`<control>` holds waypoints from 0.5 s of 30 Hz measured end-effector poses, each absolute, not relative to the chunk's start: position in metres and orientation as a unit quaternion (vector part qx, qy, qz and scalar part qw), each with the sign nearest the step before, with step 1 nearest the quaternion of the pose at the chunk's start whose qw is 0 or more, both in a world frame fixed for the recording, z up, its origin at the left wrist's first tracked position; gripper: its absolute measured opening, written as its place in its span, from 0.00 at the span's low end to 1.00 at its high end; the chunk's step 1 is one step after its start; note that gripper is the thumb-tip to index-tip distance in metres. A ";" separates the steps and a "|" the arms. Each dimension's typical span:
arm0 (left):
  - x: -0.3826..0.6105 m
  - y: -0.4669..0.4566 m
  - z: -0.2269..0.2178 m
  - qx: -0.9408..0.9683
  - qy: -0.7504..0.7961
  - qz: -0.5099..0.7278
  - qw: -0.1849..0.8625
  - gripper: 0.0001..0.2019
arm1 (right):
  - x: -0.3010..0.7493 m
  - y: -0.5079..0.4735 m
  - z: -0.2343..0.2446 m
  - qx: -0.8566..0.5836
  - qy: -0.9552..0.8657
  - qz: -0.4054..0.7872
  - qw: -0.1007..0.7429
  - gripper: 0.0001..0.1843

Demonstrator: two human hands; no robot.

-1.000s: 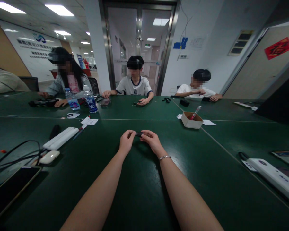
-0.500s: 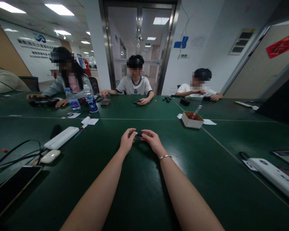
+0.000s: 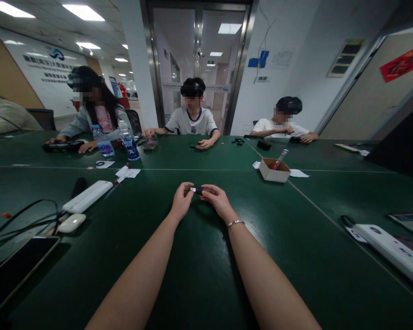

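Note:
A small black stick with a silver end is held level between my two hands over the green table; it is too small to name its kind. The fingers and thumb of my left hand pinch its silver end. My right hand, with a silver bracelet at the wrist, grips the black end. My fingertips hide part of both ends.
A cardboard box with a tube in it stands ahead on the right. White power banks, a phone, an earphone case and cables lie left. Bottles and several people are across the table.
A little more of the stick's silver end shows between my fingers now. Both hands stay in nearly the same place.

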State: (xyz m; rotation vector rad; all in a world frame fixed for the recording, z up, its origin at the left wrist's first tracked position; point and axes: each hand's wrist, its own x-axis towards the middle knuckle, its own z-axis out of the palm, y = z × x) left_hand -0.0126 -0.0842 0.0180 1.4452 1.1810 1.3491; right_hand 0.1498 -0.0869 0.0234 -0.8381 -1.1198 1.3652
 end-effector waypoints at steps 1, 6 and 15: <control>-0.012 -0.085 0.019 0.573 0.468 0.534 0.410 0.12 | 0.150 -0.087 0.023 -0.355 -0.474 0.580 0.560 0.23; -0.011 -0.089 0.025 0.574 0.471 0.523 0.418 0.12 | 0.150 -0.085 0.021 -0.349 -0.471 0.582 0.564 0.22; -0.013 -0.085 0.020 0.571 0.478 0.534 0.401 0.13 | 0.150 -0.085 0.021 -0.352 -0.473 0.583 0.559 0.22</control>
